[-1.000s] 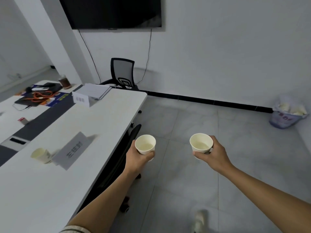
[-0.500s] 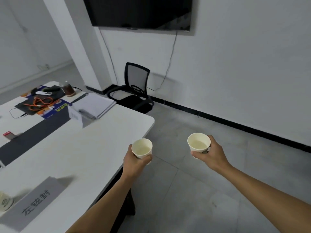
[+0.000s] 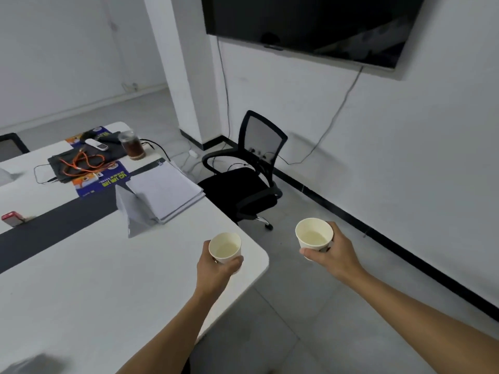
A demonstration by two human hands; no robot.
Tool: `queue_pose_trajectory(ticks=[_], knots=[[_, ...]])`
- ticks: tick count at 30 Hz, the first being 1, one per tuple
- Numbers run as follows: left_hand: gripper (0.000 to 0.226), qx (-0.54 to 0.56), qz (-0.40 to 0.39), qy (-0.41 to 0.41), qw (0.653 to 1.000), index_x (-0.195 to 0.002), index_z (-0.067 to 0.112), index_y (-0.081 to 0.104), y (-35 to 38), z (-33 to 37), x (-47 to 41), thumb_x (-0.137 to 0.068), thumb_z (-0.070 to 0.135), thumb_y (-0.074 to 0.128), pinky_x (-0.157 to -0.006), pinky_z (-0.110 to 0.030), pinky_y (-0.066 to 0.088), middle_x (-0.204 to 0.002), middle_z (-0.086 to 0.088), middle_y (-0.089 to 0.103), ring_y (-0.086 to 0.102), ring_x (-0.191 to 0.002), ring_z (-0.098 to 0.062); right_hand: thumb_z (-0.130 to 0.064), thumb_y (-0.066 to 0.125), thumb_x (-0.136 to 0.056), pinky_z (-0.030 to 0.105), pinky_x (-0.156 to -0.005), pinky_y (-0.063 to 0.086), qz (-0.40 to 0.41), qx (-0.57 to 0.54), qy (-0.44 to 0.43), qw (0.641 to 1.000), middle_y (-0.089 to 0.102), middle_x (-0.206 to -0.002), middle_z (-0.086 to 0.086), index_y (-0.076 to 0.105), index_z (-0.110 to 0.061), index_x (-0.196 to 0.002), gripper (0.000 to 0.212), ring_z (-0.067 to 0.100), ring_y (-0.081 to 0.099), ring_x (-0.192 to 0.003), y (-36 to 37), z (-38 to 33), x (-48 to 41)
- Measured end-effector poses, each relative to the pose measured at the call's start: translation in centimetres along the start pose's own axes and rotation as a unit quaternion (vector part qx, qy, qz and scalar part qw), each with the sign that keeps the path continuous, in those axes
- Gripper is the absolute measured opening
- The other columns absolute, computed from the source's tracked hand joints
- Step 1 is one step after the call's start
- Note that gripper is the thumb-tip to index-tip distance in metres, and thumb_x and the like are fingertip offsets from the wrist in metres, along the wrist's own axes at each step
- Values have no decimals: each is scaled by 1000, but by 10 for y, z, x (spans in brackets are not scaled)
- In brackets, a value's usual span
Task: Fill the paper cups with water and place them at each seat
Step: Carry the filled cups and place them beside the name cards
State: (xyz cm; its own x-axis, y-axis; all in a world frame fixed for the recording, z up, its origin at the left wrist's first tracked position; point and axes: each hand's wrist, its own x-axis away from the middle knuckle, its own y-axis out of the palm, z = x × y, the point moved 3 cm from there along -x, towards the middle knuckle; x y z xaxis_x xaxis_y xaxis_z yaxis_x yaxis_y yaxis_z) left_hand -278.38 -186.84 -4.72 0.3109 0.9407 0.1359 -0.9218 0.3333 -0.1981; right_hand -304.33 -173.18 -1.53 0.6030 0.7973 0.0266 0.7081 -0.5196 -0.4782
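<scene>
My left hand [image 3: 216,268] grips a white paper cup [image 3: 225,247] with water in it, held upright above the near corner of the white table [image 3: 108,279]. My right hand [image 3: 333,252] grips a second paper cup [image 3: 314,234], also holding water, out over the grey floor to the right of the table. A folded name card [image 3: 135,211] stands on the table beyond the left cup, beside a stack of papers [image 3: 164,190].
A black mesh office chair [image 3: 248,179] stands off the table's far corner, near the wall. Farther along the table lie a jar of dark liquid [image 3: 132,144], orange cables [image 3: 83,163] and a small red item [image 3: 12,217]. A black screen [image 3: 310,22] hangs on the wall.
The view has advanced along the table toward its far corner and turned left. The left cup now hangs over the tabletop instead of the floor. An earlier name card and cup left view.
</scene>
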Motion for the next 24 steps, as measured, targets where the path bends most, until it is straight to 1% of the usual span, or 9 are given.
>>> queue_pose_trajectory(ticks=[5, 8, 12, 15, 18, 20, 21, 24], knots=[[55, -13, 61, -19, 998, -106, 28, 53, 12, 12, -55, -58, 31, 80, -68, -24, 51, -100, 6, 65, 63, -93, -13, -29, 92, -63, 36, -82, 54, -65, 5, -20, 998, 65, -102, -12, 55, -24, -114, 64, 11, 63, -94, 10, -12, -102], [54, -18, 111, -39, 993, -105, 29, 53, 18, 12, -83, -59, 30, 81, -68, -25, 52, -100, 7, 65, 63, -92, -13, -30, 92, -62, 37, -81, 55, -113, 13, -45, 992, 65, -100, -12, 54, -26, -114, 64, 9, 63, -93, 27, -13, -159], [53, -22, 198, -63, 978, -103, 34, 51, 26, 7, -117, -68, 18, 87, -71, -24, 51, -102, 9, 63, 62, -95, -12, -30, 92, -62, 41, -81, 55, -200, 9, -92, 976, 66, -100, -12, 54, -29, -113, 63, 9, 64, -93, 56, -16, -236], [54, -17, 265, -91, 960, -106, 31, 51, 31, 8, -130, -70, 16, 88, -73, -26, 52, -103, 7, 63, 62, -96, -15, -32, 91, -63, 39, -82, 55, -266, 20, -127, 956, 64, -103, -14, 53, -31, -113, 63, 8, 62, -96, 78, -24, -283], [57, -2, 334, -121, 935, -110, 25, 53, 31, 7, -130, -65, 22, 88, -72, -25, 50, -103, 6, 64, 63, -95, -15, -35, 91, -61, 35, -80, 53, -325, 39, -168, 930, 64, -102, -15, 52, -33, -112, 63, 10, 62, -96, 107, -40, -321], [55, 18, 374, -139, 917, -107, 27, 54, 29, 7, -123, -60, 28, 84, -71, -24, 49, -101, 6, 66, 63, -95, -12, -36, 90, -61, 34, -80, 53, -354, 44, -183, 916, 64, -101, -14, 53, -33, -110, 62, 11, 62, -95, 126, -50, -336], [54, 30, 406, -148, 901, -106, 28, 55, 23, 4, -119, -58, 29, 82, -71, -24, 49, -100, 7, 67, 63, -94, -11, -35, 90, -61, 34, -80, 53, -378, 44, -195, 904, 63, -101, -13, 53, -32, -110, 62, 11, 62, -95, 145, -60, -342], [53, 40, 450, -163, 877, -104, 29, 56, 16, 2, -110, -56, 31, 79, -72, -27, 52, -97, 7, 68, 64, -92, -11, -28, 92, -62, 33, -80, 52, -410, 36, -211, 887, 63, -101, -13, 52, -30, -110, 63, 13, 61, -95, 177, -79, -349]])
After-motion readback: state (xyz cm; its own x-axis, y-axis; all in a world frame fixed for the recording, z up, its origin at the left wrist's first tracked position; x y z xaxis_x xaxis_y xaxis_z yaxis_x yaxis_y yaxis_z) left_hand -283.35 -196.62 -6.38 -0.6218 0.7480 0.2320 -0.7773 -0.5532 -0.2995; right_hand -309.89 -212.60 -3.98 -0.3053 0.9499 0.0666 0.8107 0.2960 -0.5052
